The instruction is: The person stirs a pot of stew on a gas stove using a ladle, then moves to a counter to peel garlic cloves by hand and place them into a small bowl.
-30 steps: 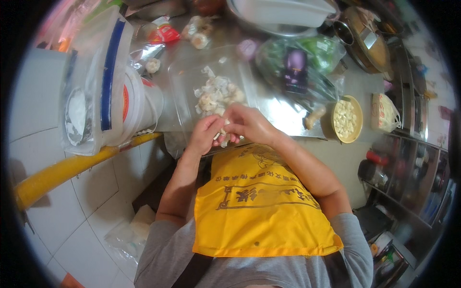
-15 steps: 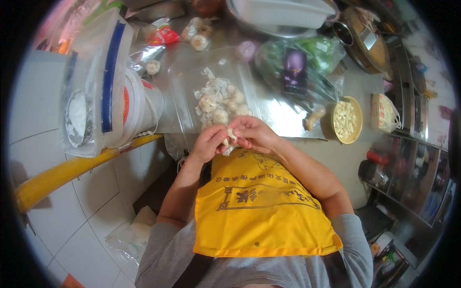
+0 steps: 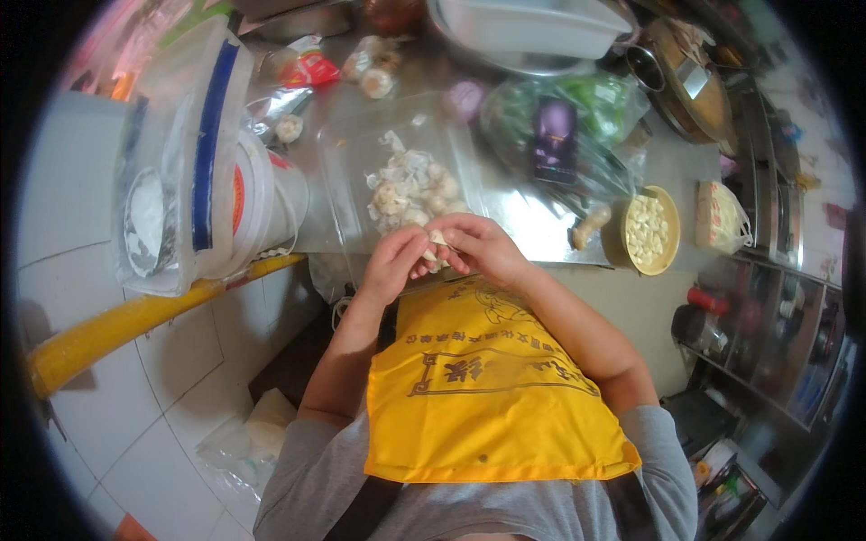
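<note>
Between my fingertips, just over the counter's front edge, is a small pale garlic clove point(image 3: 437, 238) with some skin on it. My left hand point(image 3: 395, 260) pinches it from the left. From the right, thumb and fingers of my right hand point(image 3: 483, 250) close on it too. Just beyond my hands lies a clear plastic tray point(image 3: 343, 171) holding whole garlic bulbs point(image 3: 439, 185) and loose papery skins point(image 3: 397, 171). To the right, near the counter's edge, a yellow bowl point(image 3: 668, 248) contains many peeled cloves point(image 3: 647, 230).
A phone point(image 3: 555, 140) lies on a plastic bag of green vegetables point(image 3: 604, 104). White buckets point(image 3: 257, 194) and a clear bin point(image 3: 171, 135) stand at left, above a yellow pipe point(image 3: 162, 311). A ginger-like piece point(image 3: 591, 227) sits left of the bowl. A metal basin point(image 3: 505, 59) is at the back.
My fingers have shifted slightly around the garlic clove. The hanging bit of pale skin below my fingers shows less now. Both hands stay in nearly the same place.
</note>
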`<act>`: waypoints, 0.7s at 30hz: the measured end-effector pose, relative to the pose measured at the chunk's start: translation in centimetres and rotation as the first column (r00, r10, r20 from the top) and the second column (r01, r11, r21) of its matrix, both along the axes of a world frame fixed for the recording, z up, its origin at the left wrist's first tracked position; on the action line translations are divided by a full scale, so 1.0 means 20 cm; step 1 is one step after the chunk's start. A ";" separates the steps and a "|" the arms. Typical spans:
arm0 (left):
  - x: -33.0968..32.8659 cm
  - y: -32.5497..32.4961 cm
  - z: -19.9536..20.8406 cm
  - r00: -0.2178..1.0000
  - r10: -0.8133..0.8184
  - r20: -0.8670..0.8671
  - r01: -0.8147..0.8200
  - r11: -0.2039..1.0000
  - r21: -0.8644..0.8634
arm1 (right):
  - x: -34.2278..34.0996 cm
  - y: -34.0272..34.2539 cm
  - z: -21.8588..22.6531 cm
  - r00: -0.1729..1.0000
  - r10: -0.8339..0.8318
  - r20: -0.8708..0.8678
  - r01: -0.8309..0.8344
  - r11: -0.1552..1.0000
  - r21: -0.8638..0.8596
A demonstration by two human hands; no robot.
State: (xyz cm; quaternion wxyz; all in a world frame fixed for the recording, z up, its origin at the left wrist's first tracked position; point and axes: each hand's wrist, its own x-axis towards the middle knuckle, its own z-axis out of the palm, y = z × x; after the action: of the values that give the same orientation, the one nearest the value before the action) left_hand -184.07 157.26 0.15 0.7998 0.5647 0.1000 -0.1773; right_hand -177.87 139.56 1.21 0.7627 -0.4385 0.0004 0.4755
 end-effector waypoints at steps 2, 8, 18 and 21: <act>0.01 0.00 0.02 1.000 -0.002 -0.007 0.002 0.999 0.042 | -0.01 0.01 0.02 0.983 0.016 0.180 -0.006 0.998 -0.056; 0.00 0.00 0.00 0.999 0.024 -0.034 -0.025 0.999 -0.039 | 0.01 0.00 0.01 0.987 0.002 0.161 0.006 0.999 -0.052; 0.05 0.00 -0.06 0.940 0.273 -0.205 -0.318 0.918 -0.235 | 0.01 0.00 0.02 0.992 -0.085 0.093 0.090 0.995 -0.053; 0.07 0.13 -0.26 0.955 0.271 -0.123 -0.235 0.941 0.245 | 0.01 -0.07 0.21 0.959 -0.060 0.276 0.083 0.994 -0.072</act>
State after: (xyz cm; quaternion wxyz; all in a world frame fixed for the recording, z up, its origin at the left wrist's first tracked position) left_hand -182.66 159.77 -5.03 0.7358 0.6196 0.2532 -0.1034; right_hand -177.77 138.16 5.47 0.7534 -0.5307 -0.0695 0.3820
